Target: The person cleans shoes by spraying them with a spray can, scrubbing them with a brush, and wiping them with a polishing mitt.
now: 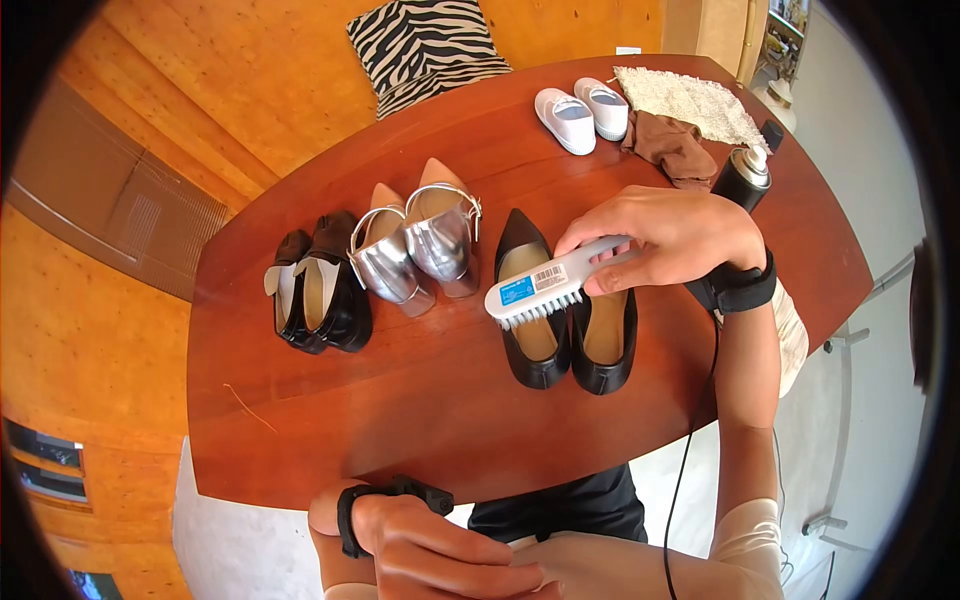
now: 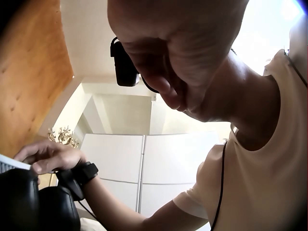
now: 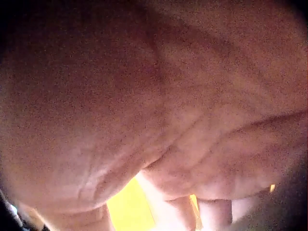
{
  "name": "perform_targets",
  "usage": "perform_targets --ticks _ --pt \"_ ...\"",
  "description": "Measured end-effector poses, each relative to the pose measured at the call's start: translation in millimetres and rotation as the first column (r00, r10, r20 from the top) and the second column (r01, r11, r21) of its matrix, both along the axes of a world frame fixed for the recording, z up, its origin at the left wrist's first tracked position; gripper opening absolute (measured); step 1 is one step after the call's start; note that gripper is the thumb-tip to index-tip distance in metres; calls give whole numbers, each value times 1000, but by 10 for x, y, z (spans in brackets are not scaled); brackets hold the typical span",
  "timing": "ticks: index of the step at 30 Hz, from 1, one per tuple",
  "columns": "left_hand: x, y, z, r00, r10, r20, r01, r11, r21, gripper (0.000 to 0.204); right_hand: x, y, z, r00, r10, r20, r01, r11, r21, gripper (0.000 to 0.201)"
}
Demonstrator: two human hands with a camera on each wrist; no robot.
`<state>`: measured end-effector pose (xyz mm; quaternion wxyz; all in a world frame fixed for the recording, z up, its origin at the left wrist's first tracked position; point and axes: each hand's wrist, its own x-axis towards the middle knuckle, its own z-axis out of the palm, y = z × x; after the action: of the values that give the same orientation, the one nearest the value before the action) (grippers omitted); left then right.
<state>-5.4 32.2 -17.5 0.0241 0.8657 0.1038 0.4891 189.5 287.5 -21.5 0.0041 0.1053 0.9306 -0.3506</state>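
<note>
My right hand (image 1: 680, 235) grips the white handle of a scrubbing brush (image 1: 540, 288) with fingers and thumb. The brush has a blue label and white bristles facing down, and it overlaps a pair of black pointed flats (image 1: 603, 378) in the head view. Low in front of the table, my left hand (image 1: 440, 545) hangs near my lap, fingers loosely curled around nothing. In the left wrist view the brush (image 2: 10, 163) shows at the edge, above the dark shoes (image 2: 53, 207). My right palm (image 3: 159, 106) fills the right wrist view and hides the brush there.
Left of the flats stand silver heels (image 1: 440, 245) and black loafers (image 1: 338, 300). Farther back are white shoes (image 1: 567, 122), a brown cloth (image 1: 670, 150), a cream textured cloth (image 1: 690, 100) and a black spray can (image 1: 740, 182). A black cable (image 1: 690, 440) crosses the table's (image 1: 330, 420) front edge.
</note>
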Motion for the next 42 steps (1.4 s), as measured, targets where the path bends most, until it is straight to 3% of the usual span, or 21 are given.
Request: perform_targets --ticks 8,12,15,19,22,24,28,33,37,38,39,41,42 --pt "-26 -70 -1 995 95 27 -98 986 135 14 124 -187 236 999 -40 -12 41 998 39 40" --pt "33 -104 -12 985 156 79 -168 970 179 14 284 -300 274 996 -34 -77 39 997 60 42" --pt "64 -53 5 973 196 119 -218 952 215 14 473 -418 259 974 -32 -223 53 994 90 48" --pt "133 -96 -14 953 244 181 -285 925 252 15 880 -694 266 964 -147 -222 174 979 108 49" --pt "178 -75 -6 931 278 237 -340 897 282 15 1297 -841 28 919 -260 -295 297 951 87 50" --pt "209 -100 -8 915 300 270 -376 876 302 15 1508 -959 -138 875 -432 -219 424 902 -83 50" --pt "328 -121 -50 884 323 339 -431 843 322 16 1663 -1253 -547 737 -660 -148 632 750 -198 47" --pt "418 -179 -138 838 323 441 -479 822 309 16 1378 -1500 -825 548 -829 -111 834 551 4 43" --pt "389 -217 -130 804 320 501 -512 802 309 16 1399 -1541 -866 567 -788 -240 824 536 185 44" --pt "195 -229 -40 932 226 282 -326 864 384 20 1440 -1526 -828 567 -787 -243 823 536 186 44" --pt "55 -243 18 993 113 45 -121 903 411 24 1493 -1487 -784 517 -805 -290 855 467 228 45" --pt "-45 -411 -117 990 135 31 -136 903 408 25 1702 -1363 -794 470 -794 -386 871 346 348 47" --pt "-73 -485 -191 987 161 14 -153 903 401 27 1801 -1307 -813 456 -819 -348 867 319 384 48"
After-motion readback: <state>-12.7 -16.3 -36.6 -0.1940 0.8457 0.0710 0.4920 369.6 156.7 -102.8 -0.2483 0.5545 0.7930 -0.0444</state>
